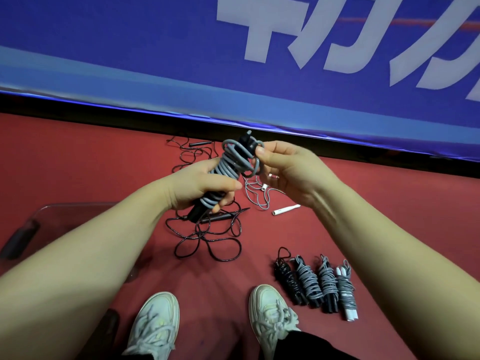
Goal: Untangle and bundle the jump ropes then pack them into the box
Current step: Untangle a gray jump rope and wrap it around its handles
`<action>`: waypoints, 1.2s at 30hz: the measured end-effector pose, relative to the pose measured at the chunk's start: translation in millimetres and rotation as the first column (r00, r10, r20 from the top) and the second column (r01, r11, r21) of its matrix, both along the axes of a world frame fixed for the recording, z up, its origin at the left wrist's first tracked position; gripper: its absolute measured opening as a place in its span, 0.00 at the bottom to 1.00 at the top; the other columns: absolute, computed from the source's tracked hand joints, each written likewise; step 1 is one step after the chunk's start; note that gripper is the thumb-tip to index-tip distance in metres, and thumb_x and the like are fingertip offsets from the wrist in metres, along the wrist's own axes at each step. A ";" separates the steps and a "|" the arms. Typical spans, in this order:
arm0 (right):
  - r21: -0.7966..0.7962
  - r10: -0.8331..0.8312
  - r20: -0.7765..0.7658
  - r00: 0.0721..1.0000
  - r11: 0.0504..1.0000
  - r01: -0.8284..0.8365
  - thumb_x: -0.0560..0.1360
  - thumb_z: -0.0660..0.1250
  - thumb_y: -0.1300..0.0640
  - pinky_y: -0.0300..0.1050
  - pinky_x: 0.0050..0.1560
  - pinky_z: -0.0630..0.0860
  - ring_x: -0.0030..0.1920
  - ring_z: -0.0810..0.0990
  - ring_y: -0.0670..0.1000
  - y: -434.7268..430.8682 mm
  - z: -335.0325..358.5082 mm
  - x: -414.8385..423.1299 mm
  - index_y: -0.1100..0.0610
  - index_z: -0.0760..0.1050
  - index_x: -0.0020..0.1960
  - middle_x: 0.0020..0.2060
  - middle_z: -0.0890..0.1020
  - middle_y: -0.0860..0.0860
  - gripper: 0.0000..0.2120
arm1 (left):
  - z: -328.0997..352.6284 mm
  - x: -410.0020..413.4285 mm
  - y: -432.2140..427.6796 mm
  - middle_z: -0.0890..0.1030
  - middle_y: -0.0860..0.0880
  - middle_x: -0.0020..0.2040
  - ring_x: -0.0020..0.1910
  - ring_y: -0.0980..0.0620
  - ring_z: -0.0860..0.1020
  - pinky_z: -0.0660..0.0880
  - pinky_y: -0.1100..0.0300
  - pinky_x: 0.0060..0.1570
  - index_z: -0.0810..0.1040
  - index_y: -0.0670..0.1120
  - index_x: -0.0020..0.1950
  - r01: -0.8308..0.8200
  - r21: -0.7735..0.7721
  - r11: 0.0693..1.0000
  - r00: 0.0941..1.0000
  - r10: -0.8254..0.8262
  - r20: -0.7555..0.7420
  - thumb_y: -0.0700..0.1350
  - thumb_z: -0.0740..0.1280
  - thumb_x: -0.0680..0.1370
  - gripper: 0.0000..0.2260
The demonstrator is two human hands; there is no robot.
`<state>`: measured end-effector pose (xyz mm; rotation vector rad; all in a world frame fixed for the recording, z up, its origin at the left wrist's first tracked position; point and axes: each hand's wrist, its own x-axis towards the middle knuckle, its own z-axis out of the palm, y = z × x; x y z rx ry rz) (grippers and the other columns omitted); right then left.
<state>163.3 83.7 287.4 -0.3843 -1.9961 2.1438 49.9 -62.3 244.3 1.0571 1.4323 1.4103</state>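
I hold a grey jump rope (235,162) coiled around its black handles above the red floor. My left hand (200,187) grips the lower part of the bundle. My right hand (288,170) pinches the grey cord near the bundle's top. Below lie a loose black rope (207,240) and a loose grey rope with white handles (259,196). Several finished bundles (317,284) lie in a row at the lower right. A clear box (59,219) sits at the left, partly hidden by my left forearm.
A blue padded barrier (233,74) with white lettering runs across the back. More black rope (192,149) lies beside it. My two pale sneakers (155,326) stand at the bottom. Dark handles show through the box wall at the left.
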 end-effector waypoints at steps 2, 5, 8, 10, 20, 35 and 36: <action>-0.024 -0.025 0.018 1.000 0.999 0.026 0.73 0.67 0.62 0.38 0.42 0.69 0.38 0.74 0.45 -1.8 -6.8 -1.3 0.54 0.75 0.39 0.34 0.79 0.47 0.06 | -3.8 -4.1 -3.1 0.72 0.46 0.25 0.20 0.53 0.69 0.69 0.64 0.21 0.66 0.41 0.42 0.036 -0.027 0.999 0.999 -0.035 0.016 0.47 0.71 0.62 0.18; -0.006 0.040 -0.059 0.997 0.999 -0.041 0.64 0.72 0.60 0.41 0.51 0.73 0.47 0.78 0.47 -1.3 -10.7 -0.9 0.55 0.76 0.38 0.50 0.80 0.51 0.05 | -9.1 -8.3 -10.8 0.71 0.45 0.24 0.18 0.52 0.69 0.68 0.66 0.21 0.71 0.42 0.39 0.170 -0.048 0.984 0.981 -0.165 0.098 0.46 0.69 0.63 0.12; -0.059 0.099 -0.211 0.973 0.992 -0.114 0.63 0.72 0.66 0.42 0.52 0.77 0.50 0.81 0.47 -6.2 -9.7 -2.4 0.55 0.79 0.31 0.52 0.81 0.51 0.07 | -8.2 -10.6 -11.6 0.72 0.45 0.25 0.18 0.52 0.69 0.68 0.66 0.21 0.77 0.47 0.34 0.288 0.014 0.957 0.939 -0.286 0.191 0.45 0.72 0.62 0.05; -0.113 0.110 -0.284 0.953 0.983 -0.147 0.60 0.73 0.67 0.38 0.44 0.78 0.40 0.82 0.45 -10.5 -9.0 -3.6 0.56 0.78 0.32 0.40 0.84 0.50 0.08 | -6.8 -10.8 -9.0 0.72 0.46 0.25 0.19 0.52 0.70 0.68 0.66 0.22 0.75 0.45 0.35 0.343 0.041 0.938 0.908 -0.343 0.240 0.48 0.77 0.61 0.13; -0.200 0.134 -0.198 0.971 0.964 -0.173 0.56 0.73 0.58 0.35 0.36 0.76 0.36 0.80 0.45 -11.8 -11.7 -5.5 0.56 0.81 0.45 0.36 0.83 0.48 0.17 | -8.0 -13.9 -14.6 0.73 0.45 0.26 0.19 0.53 0.71 0.68 0.66 0.21 0.75 0.44 0.36 0.389 0.019 0.921 0.886 -0.379 0.266 0.50 0.78 0.62 0.15; -0.494 0.100 -0.148 0.984 0.854 -0.162 0.52 0.79 0.58 0.31 0.33 0.76 0.32 0.80 0.43 -4.8 -24.1 -8.9 0.59 0.83 0.43 0.36 0.83 0.51 0.20 | -0.5 -9.7 -11.2 0.72 0.45 0.24 0.18 0.52 0.69 0.68 0.66 0.20 0.68 0.39 0.47 0.150 -0.089 0.985 0.986 -0.143 0.085 0.46 0.70 0.60 0.21; -0.518 0.082 -0.156 0.984 0.842 -0.152 0.53 0.78 0.58 0.30 0.32 0.76 0.32 0.80 0.43 -6.0 -25.4 -8.8 0.59 0.83 0.43 0.36 0.83 0.51 0.18 | 0.2 -10.6 -11.9 0.72 0.45 0.24 0.18 0.52 0.69 0.68 0.66 0.20 0.67 0.38 0.49 0.135 -0.084 0.987 0.990 -0.131 0.054 0.46 0.70 0.61 0.23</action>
